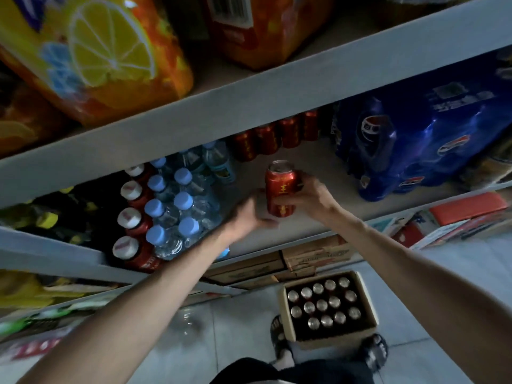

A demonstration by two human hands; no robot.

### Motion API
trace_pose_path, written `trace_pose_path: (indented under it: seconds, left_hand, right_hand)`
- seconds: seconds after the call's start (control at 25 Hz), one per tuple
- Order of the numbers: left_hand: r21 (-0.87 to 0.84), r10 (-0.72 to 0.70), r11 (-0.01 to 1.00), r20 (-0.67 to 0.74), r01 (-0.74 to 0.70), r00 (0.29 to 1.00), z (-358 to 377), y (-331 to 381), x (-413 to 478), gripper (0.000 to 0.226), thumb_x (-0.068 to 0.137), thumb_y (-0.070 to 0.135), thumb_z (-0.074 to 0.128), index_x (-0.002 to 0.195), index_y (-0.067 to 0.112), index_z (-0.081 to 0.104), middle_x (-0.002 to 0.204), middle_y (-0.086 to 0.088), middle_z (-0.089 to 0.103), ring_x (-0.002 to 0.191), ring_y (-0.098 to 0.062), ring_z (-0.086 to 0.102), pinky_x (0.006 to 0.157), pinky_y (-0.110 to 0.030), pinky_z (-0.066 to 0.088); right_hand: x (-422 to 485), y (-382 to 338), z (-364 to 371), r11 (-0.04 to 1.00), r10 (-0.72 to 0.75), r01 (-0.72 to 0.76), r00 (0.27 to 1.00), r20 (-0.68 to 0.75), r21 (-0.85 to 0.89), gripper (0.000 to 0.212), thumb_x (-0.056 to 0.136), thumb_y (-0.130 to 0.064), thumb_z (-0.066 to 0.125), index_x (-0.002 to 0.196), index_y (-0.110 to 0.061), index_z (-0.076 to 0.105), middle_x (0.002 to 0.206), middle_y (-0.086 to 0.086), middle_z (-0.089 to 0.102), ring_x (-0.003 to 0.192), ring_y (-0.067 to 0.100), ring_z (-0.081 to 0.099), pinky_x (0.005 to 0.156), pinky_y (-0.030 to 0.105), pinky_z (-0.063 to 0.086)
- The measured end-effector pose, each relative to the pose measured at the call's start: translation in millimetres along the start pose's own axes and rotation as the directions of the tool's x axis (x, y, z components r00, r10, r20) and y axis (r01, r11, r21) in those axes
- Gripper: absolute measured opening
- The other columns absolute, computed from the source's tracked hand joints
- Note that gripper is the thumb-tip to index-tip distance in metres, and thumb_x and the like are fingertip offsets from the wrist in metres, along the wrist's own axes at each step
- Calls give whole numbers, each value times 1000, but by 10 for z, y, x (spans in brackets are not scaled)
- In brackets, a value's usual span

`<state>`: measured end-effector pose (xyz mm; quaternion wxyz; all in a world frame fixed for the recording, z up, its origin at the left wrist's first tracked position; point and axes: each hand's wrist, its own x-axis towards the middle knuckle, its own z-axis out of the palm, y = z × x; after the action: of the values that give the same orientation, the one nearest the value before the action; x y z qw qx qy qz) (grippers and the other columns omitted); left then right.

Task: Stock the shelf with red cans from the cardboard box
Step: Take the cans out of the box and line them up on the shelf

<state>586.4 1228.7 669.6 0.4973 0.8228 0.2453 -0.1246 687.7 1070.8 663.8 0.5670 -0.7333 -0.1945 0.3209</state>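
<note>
A red can [280,187] stands upright over the middle shelf [299,225], between both hands. My right hand [311,195] grips its right side, fingers curled round it. My left hand [250,214] touches its lower left side with curled fingers. At the back of the shelf stands a row of several red cans [273,137]. On the floor below, the open cardboard box [370,306] holds several cans seen from the top.
A shrink-wrapped pack of water bottles [180,214] and dark bottles with white caps [130,217] fill the shelf's left. A blue cola pack [415,145] fills its right. Orange drink packs [97,59] sit on the shelf above. Flat cardboard boxes [304,259] lie below. My feet stand beside the box.
</note>
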Motion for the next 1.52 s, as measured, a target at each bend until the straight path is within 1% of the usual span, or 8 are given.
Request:
trace_pose_path:
  seconds: [0.12,0.2,0.44,0.68,0.88,1.08,1.28,1.52]
  left_hand:
    - [603,-212,777,-21,182,977,91,-97,94,129,62,51,85,156,16,4,162,-18,6,149,-38,8,118,-52,20]
    - [725,-323,646,-24,239,946,172,-105,139,138,61,62,80,155,19,-11,160,-21,-15,147,-45,-10,118,-59,10]
    - [765,-309,627,68,149,949,79,-113,183,135,63,61,79,155,19,-10,159,-26,-16,145,-49,-12,117,-60,12]
    - [764,-303,631,78,139,950,107,-99,169,139,60,54,85,155,21,-11,158,-27,-18,143,-54,-9,114,-64,19]
    - [787,-308,604,83,127,948,108,-67,163,138,61,55,83,155,20,-11,158,-27,-17,144,-54,-8,113,-64,21]
    - [781,-319,611,96,127,943,101,-50,156,138,63,55,83,155,19,-14,157,-27,-20,143,-53,-10,114,-65,19]
    - [790,-309,603,101,113,946,94,-58,155,137,64,57,81,155,19,-14,157,-27,-20,143,-54,-10,113,-66,18]
    - [807,-287,585,106,86,952,106,-80,166,138,62,60,81,155,15,-12,156,-32,-16,142,-57,-7,113,-65,19]
  right_hand:
    - [270,109,87,992,-49,33,989,-139,-119,71,64,-31,88,126,-20,55,118,-1,66,108,19,62,94,39,49]
    - [488,96,169,985,-79,48,980,-185,-165,68,57,-36,87,117,-26,57,111,-5,67,104,20,64,88,38,52]
    - [970,41,492,969,-211,176,955,-207,-172,81,48,-49,80,123,-34,54,115,-11,62,96,-2,55,75,17,47]
    - [1135,95,599,952,-305,291,926,-223,-94,92,57,-38,86,138,-16,47,138,8,55,127,28,52,98,47,47]
    - [1235,223,602,947,-313,286,922,-227,-147,81,63,-46,78,133,-14,53,133,10,60,124,29,56,98,49,48]
    - [1335,223,616,949,-313,300,936,-159,-100,81,67,-19,83,137,-1,46,137,16,57,128,30,53,102,53,44]
    - [1396,217,627,941,-286,266,955,-78,-208,72,80,-11,78,140,-2,41,135,18,56,125,33,54,98,32,43]
    - [1284,153,607,932,-345,323,930,-128,-163,71,77,-6,81,137,3,44,138,17,54,128,24,50,100,25,41]
